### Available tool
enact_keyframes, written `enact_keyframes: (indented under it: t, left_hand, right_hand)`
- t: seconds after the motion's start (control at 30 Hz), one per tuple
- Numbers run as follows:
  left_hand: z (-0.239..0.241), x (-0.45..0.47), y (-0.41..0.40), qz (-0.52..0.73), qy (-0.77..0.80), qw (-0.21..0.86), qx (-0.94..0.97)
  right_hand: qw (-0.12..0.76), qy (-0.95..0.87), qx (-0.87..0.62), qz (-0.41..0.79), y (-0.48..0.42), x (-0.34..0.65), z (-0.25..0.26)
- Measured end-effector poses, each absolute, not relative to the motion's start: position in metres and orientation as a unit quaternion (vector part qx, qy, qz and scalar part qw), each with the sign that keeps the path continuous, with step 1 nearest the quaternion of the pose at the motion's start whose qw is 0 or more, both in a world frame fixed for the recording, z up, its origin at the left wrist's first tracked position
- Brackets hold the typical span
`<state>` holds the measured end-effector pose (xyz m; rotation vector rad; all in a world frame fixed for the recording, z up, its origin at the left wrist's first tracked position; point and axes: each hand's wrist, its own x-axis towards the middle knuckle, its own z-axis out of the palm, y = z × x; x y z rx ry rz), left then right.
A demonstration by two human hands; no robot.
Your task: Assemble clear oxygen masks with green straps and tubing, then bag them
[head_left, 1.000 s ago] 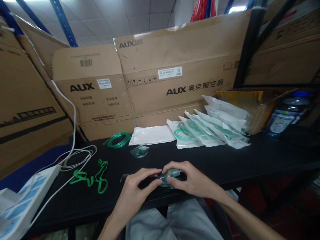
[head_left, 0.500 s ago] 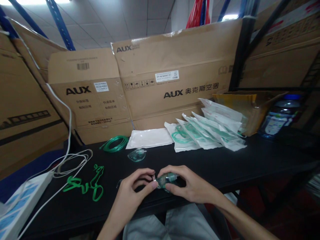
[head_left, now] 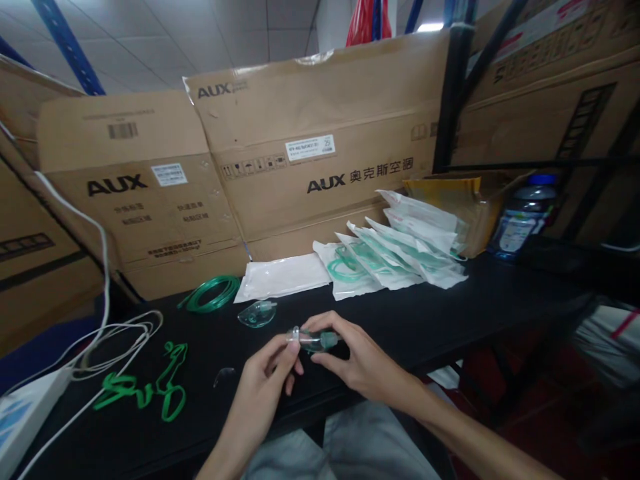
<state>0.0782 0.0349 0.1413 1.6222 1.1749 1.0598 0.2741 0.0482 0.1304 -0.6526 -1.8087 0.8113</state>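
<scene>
Above the table's front edge, both hands hold a small clear-green oxygen mask. My left hand pinches the mask's left end, at a small whitish strip, between thumb and fingers. My right hand curves over the mask's other end, thumb below and fingers above, near its connector. Another clear mask lies on the table just beyond my left hand. Further back sits a coil of green tubing. Green elastic straps lie loosely to the left, and a thin clear piece rests beside my left wrist.
White flat pouches and a row of sealed packets with green tubing line the back. A blue-capped bottle stands at right. White cables and a power strip occupy the left. Cardboard boxes wall the rear.
The view has turned a little to the right. My left fingers have shifted onto the mask's left end and the strip there, and the mask now sits more level. My right hand keeps its hold.
</scene>
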Motion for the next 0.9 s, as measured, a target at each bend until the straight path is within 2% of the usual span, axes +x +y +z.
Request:
enact_keyframes:
  t: [0.1, 0.23, 0.43, 0.63, 0.9]
  left_hand:
    - [0.138, 0.082, 0.035, 0.456, 0.450, 0.413, 0.647]
    - [0.136, 0.078, 0.029, 0.452, 0.437, 0.399, 0.668]
    - [0.133, 0.075, 0.029, 0.429, 0.409, 0.411, 0.693]
    - [0.129, 0.074, 0.031, 0.423, 0.445, 0.383, 0.691]
    - [0.131, 0.074, 0.030, 0.404, 0.461, 0.417, 0.671]
  right_hand:
    - [0.511, -0.701, -0.255, 0.426, 0.050, 0.275, 0.133]
    - [0.457, -0.658, -0.260, 0.538, 0.052, 0.277, 0.140]
    - [0.447, -0.631, -0.272, 0.572, 0.055, 0.278, 0.137]
    - [0.457, -0.613, -0.263, 0.588, 0.057, 0.275, 0.135]
    - [0.471, -0.571, -0.290, 0.607, 0.054, 0.275, 0.141]
